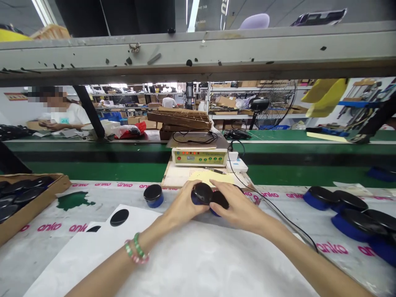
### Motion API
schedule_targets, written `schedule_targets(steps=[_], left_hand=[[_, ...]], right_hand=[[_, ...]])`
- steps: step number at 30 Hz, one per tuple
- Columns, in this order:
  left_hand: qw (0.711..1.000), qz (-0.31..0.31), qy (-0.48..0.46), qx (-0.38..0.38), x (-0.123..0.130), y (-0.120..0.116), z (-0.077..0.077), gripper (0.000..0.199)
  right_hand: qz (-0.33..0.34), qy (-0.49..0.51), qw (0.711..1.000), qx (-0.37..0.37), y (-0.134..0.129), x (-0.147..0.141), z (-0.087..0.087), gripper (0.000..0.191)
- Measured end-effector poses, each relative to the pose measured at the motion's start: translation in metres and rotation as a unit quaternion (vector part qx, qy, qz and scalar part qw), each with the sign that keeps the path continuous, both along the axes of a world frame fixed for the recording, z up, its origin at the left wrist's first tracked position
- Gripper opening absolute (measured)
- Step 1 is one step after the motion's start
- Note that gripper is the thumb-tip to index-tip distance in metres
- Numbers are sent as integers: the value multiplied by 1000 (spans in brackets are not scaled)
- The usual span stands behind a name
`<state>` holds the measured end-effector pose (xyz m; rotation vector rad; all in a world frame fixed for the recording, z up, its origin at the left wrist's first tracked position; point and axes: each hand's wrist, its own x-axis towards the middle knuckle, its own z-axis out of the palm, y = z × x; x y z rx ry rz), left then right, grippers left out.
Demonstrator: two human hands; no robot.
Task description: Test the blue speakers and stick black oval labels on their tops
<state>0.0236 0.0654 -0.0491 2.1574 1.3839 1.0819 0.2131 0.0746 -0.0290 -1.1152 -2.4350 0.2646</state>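
Observation:
My left hand (pixel 186 203) holds a round black-topped blue piece (pixel 202 193) between thumb and fingers, near the middle of the view. Close against it, my right hand (pixel 236 205) has its fingers round a second round black-and-blue piece (pixel 220 201), which is partly covered by the fingers. A third such piece (pixel 153 195) stands alone to the left of my left hand. White sheets (pixel 198 255) lie under my forearms, with a flat black disc (pixel 119 217) on them at the left.
A cardboard box (pixel 58 187) of black discs sits at far left. More blue-and-black pieces (pixel 355 222) stand at right. Behind my hands is a control unit (pixel 199 157); its black cable (pixel 278 208) runs forward right. A shelf beam (pixel 198 53) crosses above. A person (pixel 66 111) sits across the benches.

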Motion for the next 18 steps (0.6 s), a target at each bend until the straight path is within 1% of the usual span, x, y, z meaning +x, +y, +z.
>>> schedule_targets(steps=[3, 5, 7, 8, 11, 13, 15, 18], left_hand=[[1000, 1, -10, 27, 5, -26, 26, 56], [998, 8, 3, 63, 8, -44, 42, 53], [992, 21, 34, 116, 8, -56, 54, 50], [988, 28, 52, 140, 8, -61, 57, 49], [981, 34, 90, 171, 9, -68, 62, 43], [978, 35, 100, 178, 11, -71, 62, 43], [978, 38, 100, 179, 14, -71, 60, 45], [984, 43, 110, 136, 15, -67, 49, 47]], right_hand=[[7, 81, 996, -43, -20, -6, 18, 58], [31, 163, 983, -83, -35, -12, 29, 54], [56, 224, 968, -93, -47, -15, 38, 50], [63, 237, 966, -81, -52, -16, 41, 48], [68, 250, 965, -40, -61, -17, 45, 38], [59, 260, 963, -30, -63, -18, 45, 32], [47, 267, 962, -33, -64, -20, 42, 27], [29, 258, 964, -62, -59, -24, 32, 25]])
